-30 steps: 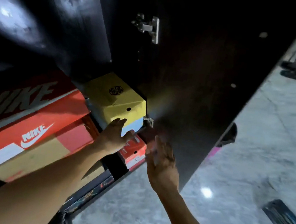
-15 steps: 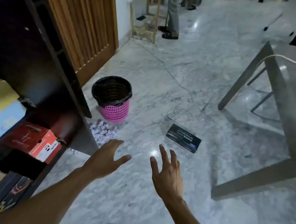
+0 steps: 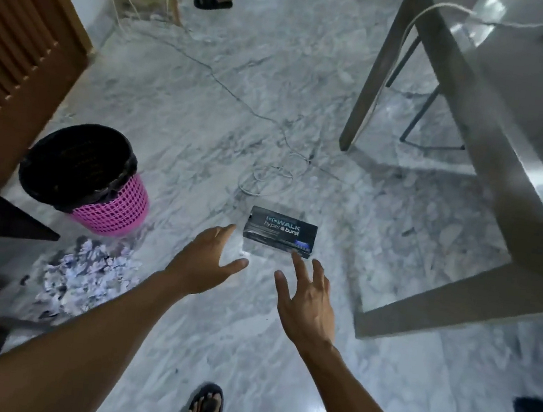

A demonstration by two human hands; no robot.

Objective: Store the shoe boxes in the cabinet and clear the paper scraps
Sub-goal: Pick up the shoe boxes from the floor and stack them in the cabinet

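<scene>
The black shoe box lies flat on the marble floor; left hand and right hand hover just short of it, fingers spread, holding nothing. Left of the box sit the paper scraps (a loose heap) and the pink bin.

The grey-veined marble floor carries a black box lying flat near its middle. To the left stands a pink bin with a black liner, and a heap of white scraps lies just beside it. A thin cable coils beyond the box. The desk stands at right, and a sandalled foot is planted at the bottom.
</scene>
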